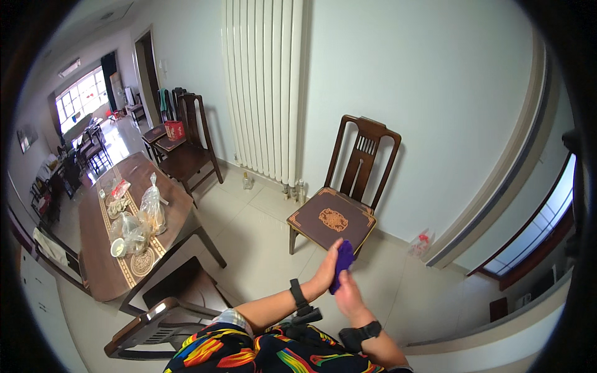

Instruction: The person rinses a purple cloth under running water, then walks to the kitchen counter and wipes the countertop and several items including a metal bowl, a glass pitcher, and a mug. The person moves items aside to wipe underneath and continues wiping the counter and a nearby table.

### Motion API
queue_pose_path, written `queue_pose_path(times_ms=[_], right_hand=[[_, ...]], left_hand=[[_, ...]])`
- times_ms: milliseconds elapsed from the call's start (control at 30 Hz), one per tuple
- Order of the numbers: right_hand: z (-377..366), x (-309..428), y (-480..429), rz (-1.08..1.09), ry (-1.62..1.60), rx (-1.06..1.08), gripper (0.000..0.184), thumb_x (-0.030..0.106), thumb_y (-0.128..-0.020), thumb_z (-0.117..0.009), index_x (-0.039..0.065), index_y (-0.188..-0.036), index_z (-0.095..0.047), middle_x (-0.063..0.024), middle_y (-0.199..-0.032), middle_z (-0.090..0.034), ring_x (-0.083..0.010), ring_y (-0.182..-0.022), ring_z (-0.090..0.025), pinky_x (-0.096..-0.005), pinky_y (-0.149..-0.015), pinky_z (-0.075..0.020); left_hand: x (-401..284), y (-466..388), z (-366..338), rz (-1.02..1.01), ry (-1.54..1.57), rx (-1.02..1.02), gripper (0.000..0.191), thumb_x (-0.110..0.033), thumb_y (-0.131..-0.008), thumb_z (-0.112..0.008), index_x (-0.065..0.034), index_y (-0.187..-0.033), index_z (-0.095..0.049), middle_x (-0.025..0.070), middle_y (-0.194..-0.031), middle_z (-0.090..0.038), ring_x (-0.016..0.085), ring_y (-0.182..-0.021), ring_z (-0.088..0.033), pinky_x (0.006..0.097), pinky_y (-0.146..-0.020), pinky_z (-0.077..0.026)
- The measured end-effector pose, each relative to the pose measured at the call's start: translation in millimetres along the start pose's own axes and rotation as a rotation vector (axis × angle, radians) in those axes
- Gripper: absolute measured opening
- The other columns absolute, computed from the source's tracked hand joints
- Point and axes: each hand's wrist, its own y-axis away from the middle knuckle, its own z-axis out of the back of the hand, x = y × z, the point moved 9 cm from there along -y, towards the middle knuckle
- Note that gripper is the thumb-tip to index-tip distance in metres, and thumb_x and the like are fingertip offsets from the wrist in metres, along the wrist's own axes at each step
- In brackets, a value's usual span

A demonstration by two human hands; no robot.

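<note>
A folded purple cloth [344, 259] is held between my two hands, in front of a dark wooden chair [358, 186]. My left hand [325, 272] lies along the cloth's left side, and my right hand [349, 293] grips its lower right part. The chair has a slatted back turned to the wall and a brown seat cushion [317, 205] with gold corner patterns and a gold medallion. From this angle the hands overlap the view of the cushion's front corner; whether they touch it cannot be told. Black bands circle both wrists.
A wooden dining table [182, 210] at left carries plastic bags [153, 210] and a white cup [118, 247]. One chair [154, 321] stands close on my left, others [186, 161] by the wall. A radiator [263, 93], glass bottle [246, 181] and plastic bag [421, 242] line the wall.
</note>
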Motion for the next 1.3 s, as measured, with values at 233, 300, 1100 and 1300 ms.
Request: queue_pose_path(times_ms=[233,300,1100,1300], right_hand=[[-52.1,33.5,-121.5,0.259,0.874,0.235,0.045,0.027,-0.101,-0.039,-0.003,-0.135,-0.043,-0.0233,-0.136,-0.046,-0.0363,-0.127,-0.043,-0.0395,-0.105,-0.0343],[-52.1,40.2,-150.5,0.313,0.908,0.197,0.044,0.026,-0.101,-0.039,-0.001,-0.135,-0.043,-0.0232,-0.135,-0.046,-0.0376,-0.126,-0.044,-0.0401,-0.105,-0.035],[57.4,33.4,-251.8,-0.198,-0.114,-0.005,0.035,0.034,-0.1,-0.049,0.005,-0.115,-0.06,-0.0029,-0.09,-0.062,-0.0121,-0.074,-0.06,-0.0256,-0.064,-0.0494],[67.7,36.5,-273.3,-0.062,-0.003,-0.117,0.036,0.033,-0.102,-0.043,0.002,-0.114,-0.058,-0.0079,-0.106,-0.063,-0.0181,-0.096,-0.061,-0.0326,-0.086,-0.0484]], left_hand=[[-38.6,-99.2,40.8,0.117,0.706,-0.132,0.067,-0.061,-0.098,-0.029,-0.0081,-0.138,-0.04,0.0099,-0.121,-0.055,0.022,-0.11,-0.054,0.0352,-0.097,-0.043],[-39.2,-108.1,42.5,0.184,0.698,-0.086,0.065,-0.062,-0.097,-0.029,-0.0098,-0.135,-0.044,0.0069,-0.117,-0.056,0.02,-0.11,-0.053,0.0351,-0.098,-0.042],[-7.4,-181.5,4.2,0.153,-0.117,0.078,0.037,-0.034,-0.103,-0.04,-0.0046,-0.091,-0.058,-0.0026,-0.077,-0.056,0.008,-0.071,-0.05,0.0286,-0.064,-0.046],[-23.9,-189.3,9.8,-0.086,-0.511,-0.03,0.027,-0.023,-0.099,-0.049,-0.0006,-0.085,-0.055,0.0041,-0.072,-0.056,0.012,-0.068,-0.051,0.0306,-0.063,-0.046]])
